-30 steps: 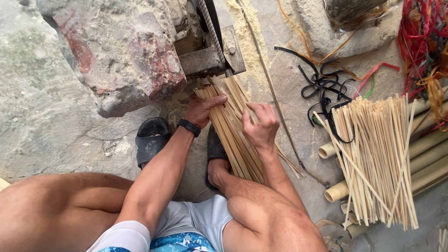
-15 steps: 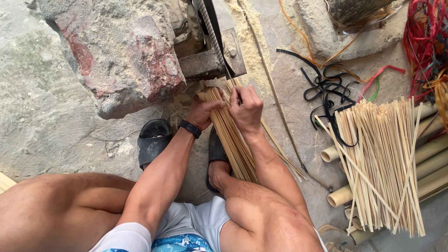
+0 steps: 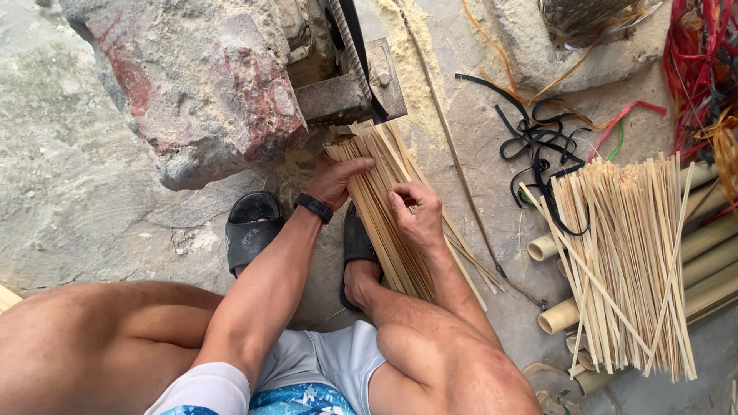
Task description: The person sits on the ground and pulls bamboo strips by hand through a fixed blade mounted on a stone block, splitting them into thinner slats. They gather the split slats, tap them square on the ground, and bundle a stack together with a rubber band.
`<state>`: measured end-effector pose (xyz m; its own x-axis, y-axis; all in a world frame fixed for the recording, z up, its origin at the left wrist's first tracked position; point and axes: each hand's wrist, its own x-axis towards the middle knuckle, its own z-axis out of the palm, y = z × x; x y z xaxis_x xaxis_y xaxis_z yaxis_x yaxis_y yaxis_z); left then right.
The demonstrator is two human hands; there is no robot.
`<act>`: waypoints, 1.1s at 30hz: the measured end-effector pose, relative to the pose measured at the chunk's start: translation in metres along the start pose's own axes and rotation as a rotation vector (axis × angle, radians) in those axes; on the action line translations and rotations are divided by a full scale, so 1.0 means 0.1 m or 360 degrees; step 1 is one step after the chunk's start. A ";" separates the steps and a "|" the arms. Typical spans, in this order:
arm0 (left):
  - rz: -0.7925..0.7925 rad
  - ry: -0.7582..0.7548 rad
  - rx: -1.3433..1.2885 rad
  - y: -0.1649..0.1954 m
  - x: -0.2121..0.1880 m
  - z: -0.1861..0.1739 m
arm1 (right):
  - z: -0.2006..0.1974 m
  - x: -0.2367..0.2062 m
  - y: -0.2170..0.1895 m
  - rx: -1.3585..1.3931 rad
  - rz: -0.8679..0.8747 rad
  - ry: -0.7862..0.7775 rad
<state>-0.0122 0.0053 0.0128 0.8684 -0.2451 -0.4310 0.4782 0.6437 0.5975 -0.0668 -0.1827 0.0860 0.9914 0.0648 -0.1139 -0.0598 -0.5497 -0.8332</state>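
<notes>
A bundle of thin bamboo strips (image 3: 384, 223) lies on the ground in front of me, its far end against a rusty metal cutting block (image 3: 346, 84). My left hand (image 3: 334, 178), with a black wristband, rests flat on the bundle's left side, fingers over the strips. To the right, my right hand (image 3: 417, 215) pinches strips on the bundle. My right foot sits under the bundle's near end.
A large reddish rock (image 3: 192, 84) stands at the upper left. A black sandal (image 3: 250, 227) lies beside my left arm. A second pile of bamboo strips (image 3: 626, 269) rests on bamboo tubes (image 3: 561, 315) at the right. Black straps (image 3: 530, 134) and red cords (image 3: 703, 69) lie beyond.
My right hand slid up the bundle toward the metal block, then came back down toward me. The left hand stayed on the bundle's left side.
</notes>
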 end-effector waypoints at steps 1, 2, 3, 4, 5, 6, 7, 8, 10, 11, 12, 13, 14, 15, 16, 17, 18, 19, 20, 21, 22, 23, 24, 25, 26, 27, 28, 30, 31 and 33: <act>0.0011 0.0000 0.0034 0.00 0.00 0.00 | 0.02 0.00 -0.01 0.0002 0.0014 0.0060; 0.0017 -0.0001 0.0068 0.00 0.00 0.00 | 0.03 -0.01 -0.02 0.0003 0.0032 0.0120; 0.0026 -0.0005 0.0102 0.00 0.01 0.00 | 0.03 -0.01 -0.03 0.0002 0.0048 0.0184; 0.0024 -0.0002 0.0086 0.00 0.01 -0.01 | 0.02 -0.01 -0.03 -0.0016 0.0013 0.0197; 0.0022 0.0006 0.0069 0.00 0.00 -0.01 | 0.01 0.00 -0.02 -0.0034 -0.0020 0.0205; 0.0019 0.0016 0.0053 0.01 0.00 -0.02 | 0.00 0.00 -0.01 -0.0051 -0.0053 0.0211; 0.0009 0.0023 0.0032 0.01 0.00 -0.02 | -0.01 0.01 0.00 -0.0062 -0.0118 0.0215; -0.0004 0.0029 0.0012 0.01 -0.01 -0.02 | -0.01 0.02 0.01 -0.0074 -0.0180 0.0219; -0.0025 0.0013 -0.0001 0.01 -0.01 -0.02 | -0.02 0.03 0.03 -0.0012 -0.0123 0.0194; -0.0024 -0.0012 0.0010 0.02 0.00 -0.02 | -0.01 0.04 0.04 0.0063 -0.0013 0.0166; -0.0019 -0.0040 0.0020 0.02 0.00 -0.01 | -0.02 0.04 0.05 0.0137 0.0092 0.0141; -0.0048 -0.0037 0.0022 0.03 0.01 -0.01 | -0.02 0.05 0.06 0.0144 0.0103 0.0138; -0.0081 -0.0031 0.0023 0.03 0.02 0.00 | -0.02 0.05 0.05 0.0152 0.0119 0.0133; -0.0117 -0.0026 0.0024 0.04 0.02 0.01 | -0.02 0.05 0.05 0.0158 0.0137 0.0128; -0.0086 -0.0006 0.0035 0.04 0.02 0.01 | -0.03 0.04 0.04 0.0209 0.0078 0.0135; -0.0055 0.0012 0.0049 0.05 0.01 0.01 | -0.04 0.05 0.03 0.0261 0.0018 0.0143; -0.0025 0.0029 0.0061 0.06 0.00 0.01 | -0.05 0.05 0.03 0.0312 -0.0042 0.0151; -0.0026 -0.0025 0.0016 0.06 0.00 0.01 | -0.05 0.07 0.03 0.0186 -0.0183 0.0209; -0.0031 -0.0077 -0.0029 0.06 -0.02 0.00 | -0.04 0.08 0.03 0.0060 -0.0320 0.0266; -0.0037 -0.0132 -0.0071 0.07 -0.02 -0.01 | -0.04 0.10 0.04 -0.0066 -0.0455 0.0325; -0.0052 -0.0120 -0.0074 0.06 -0.02 -0.02 | -0.03 0.13 0.06 -0.0096 -0.0424 0.0320; -0.0065 -0.0110 -0.0076 0.06 -0.02 -0.03 | -0.02 0.17 0.08 -0.0125 -0.0395 0.0315; -0.0082 -0.0094 -0.0080 0.05 -0.03 -0.05 | -0.02 0.19 0.11 -0.0154 -0.0362 0.0306; -0.0067 -0.0067 -0.0071 0.04 -0.03 -0.07 | -0.02 0.21 0.14 -0.0189 -0.0368 0.0352; -0.0051 -0.0042 -0.0059 0.04 -0.03 -0.10 | -0.03 0.23 0.18 -0.0224 -0.0376 0.0400; -0.0037 -0.0014 -0.0050 0.03 -0.03 -0.12 | -0.06 0.24 0.23 -0.0260 -0.0382 0.0445; -0.0049 0.0014 -0.0072 0.03 -0.04 -0.16 | -0.10 0.23 0.27 -0.0139 -0.0273 0.0466; -0.0080 0.0070 -0.0124 0.03 -0.05 -0.22 | -0.20 0.21 0.35 0.0094 -0.0048 0.0500; -0.0096 0.0055 -0.0129 0.03 -0.05 -0.24 | -0.24 0.19 0.39 0.0259 0.0005 0.0463; -0.0135 0.0027 -0.0137 0.02 -0.04 -0.25 | -0.30 0.14 0.43 0.0590 0.0120 0.0390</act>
<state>-0.0180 0.0259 -0.0015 0.8226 -0.2895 -0.4894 0.5363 0.6811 0.4986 -0.0516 -0.2310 0.0648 0.9784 -0.1876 -0.0872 -0.1262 -0.2069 -0.9702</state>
